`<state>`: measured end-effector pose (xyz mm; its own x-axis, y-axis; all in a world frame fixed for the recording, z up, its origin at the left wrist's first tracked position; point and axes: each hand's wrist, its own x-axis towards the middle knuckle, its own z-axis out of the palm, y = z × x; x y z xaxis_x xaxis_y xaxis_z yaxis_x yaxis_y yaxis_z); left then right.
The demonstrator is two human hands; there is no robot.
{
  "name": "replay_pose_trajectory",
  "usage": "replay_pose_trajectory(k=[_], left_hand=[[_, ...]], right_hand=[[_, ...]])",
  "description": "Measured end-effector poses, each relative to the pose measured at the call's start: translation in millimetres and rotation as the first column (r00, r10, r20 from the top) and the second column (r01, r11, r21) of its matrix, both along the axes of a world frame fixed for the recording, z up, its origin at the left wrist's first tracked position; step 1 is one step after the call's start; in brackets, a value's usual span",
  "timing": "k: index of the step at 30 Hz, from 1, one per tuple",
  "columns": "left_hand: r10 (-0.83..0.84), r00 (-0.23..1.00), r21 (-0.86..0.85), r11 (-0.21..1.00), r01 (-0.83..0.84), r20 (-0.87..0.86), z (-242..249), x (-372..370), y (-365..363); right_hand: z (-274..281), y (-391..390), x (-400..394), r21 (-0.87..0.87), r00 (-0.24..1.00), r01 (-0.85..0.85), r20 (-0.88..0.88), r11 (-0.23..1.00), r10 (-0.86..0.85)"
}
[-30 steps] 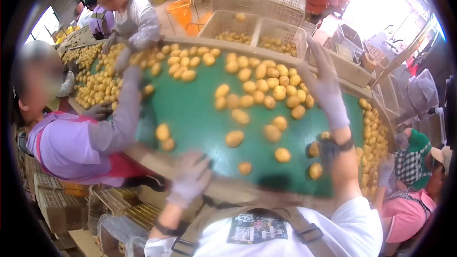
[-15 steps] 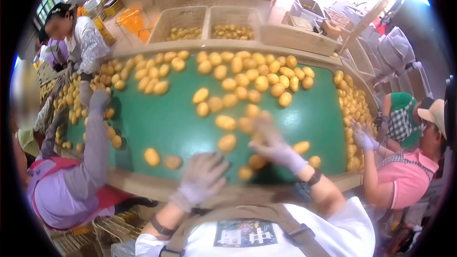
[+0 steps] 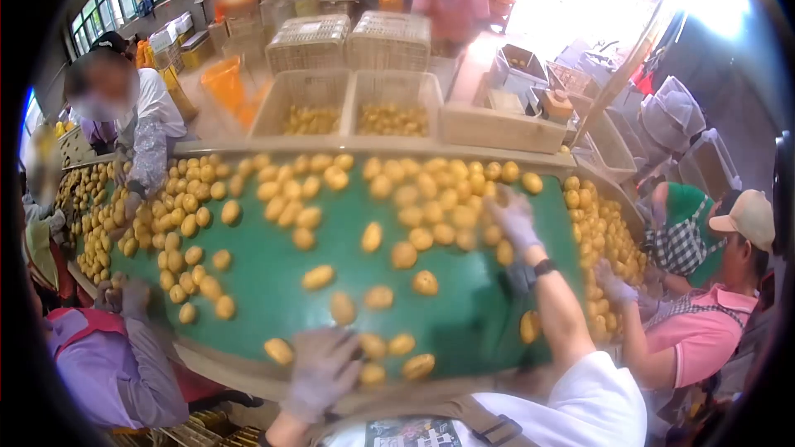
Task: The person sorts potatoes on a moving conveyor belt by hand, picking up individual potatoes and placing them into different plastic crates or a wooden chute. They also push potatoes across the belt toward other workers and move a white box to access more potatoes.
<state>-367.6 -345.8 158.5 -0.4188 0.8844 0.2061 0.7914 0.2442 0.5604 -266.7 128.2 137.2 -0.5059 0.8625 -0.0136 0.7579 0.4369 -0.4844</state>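
Many yellow potatoes [image 3: 403,255] lie spread over a green table surface [image 3: 273,302]. Gloved, my left hand [image 3: 323,371] is low over the near edge, fingers spread, beside a few potatoes just to its right. Nothing shows in its grasp. My right hand [image 3: 513,219], also gloved, reaches far across at the right edge of the main potato group. Its fingers are slightly blurred and apart, at the nearest potatoes, and no potato shows held in it.
Two crates with potatoes [image 3: 310,87] stand past the far rim, with stacked crates behind. A long pile of potatoes [image 3: 600,236] runs down the right side. Co-workers stand left and right; a person in pink [image 3: 451,4] is at the back.
My right hand has moved from the near middle to the far right of the surface. My left hand is lower and further left in view. The whole view has shifted, showing more background.
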Motion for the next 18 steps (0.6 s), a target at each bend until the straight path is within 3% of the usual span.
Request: replay_pose_trajectory(k=[2,4,6,7,9,10,11,12,14,16,18], left_hand=[[-0.226,0.974,-0.048,0.973,0.225,-0.021,7.2,15.3,36.1],[-0.365,0.924,-0.103,0.929,0.355,-0.111,2.8,21.8,60.4],[-0.468,0.862,-0.161,0.882,0.443,-0.194,-7.0,17.9,74.1],[-0.467,0.876,-0.293,0.860,0.418,-0.120,-15.4,11.2,76.3],[-0.379,0.923,-0.301,0.889,0.344,-0.064,-19.4,-16.8,55.6],[-0.334,0.942,-0.308,0.900,0.307,-0.038,-18.5,-34.7,39.8],[-0.196,0.973,-0.332,0.932,0.147,-0.120,-14.2,-47.8,21.8],[-0.055,0.978,-0.343,0.939,-0.017,-0.199,-9.2,-57.6,1.3],[0.101,0.871,-0.343,0.893,-0.292,-0.481,-5.3,-75.5,-35.8],[0.264,0.813,-0.289,0.841,-0.458,-0.518,-16.6,-81.5,-61.0],[0.375,0.779,-0.241,0.805,-0.542,-0.502,-28.7,-78.7,-70.7]], right_hand=[[15.6,-46.6,-6.3,-0.068,0.996,-0.088,-0.028,0.994,0.086],[-14.9,-85.4,-10.8,0.095,0.983,-0.182,0.019,0.979,0.181],[-14.0,-122.6,-9.9,0.200,0.859,-0.483,-0.084,0.853,0.506],[2.3,-132.5,-10.7,0.003,0.803,-0.582,-0.155,0.813,0.576],[38.0,-146.3,-16.5,-0.354,0.680,-0.732,-0.336,0.582,0.652],[27.0,-132.0,-28.0,-0.195,0.667,-0.740,-0.341,0.644,0.663],[17.2,-110.5,-41.6,-0.034,0.655,-0.726,-0.341,0.687,0.675],[13.7,-76.9,-53.7,0.136,0.697,-0.707,-0.034,0.695,0.716],[6.6,-50.3,-82.3,0.281,0.826,-0.562,0.235,0.778,0.512],[-0.7,-62.8,-119.6,0.223,0.967,-0.218,0.178,0.950,0.180],[-8.4,-103.4,-139.5,0.270,0.886,-0.459,0.211,0.846,0.413]])
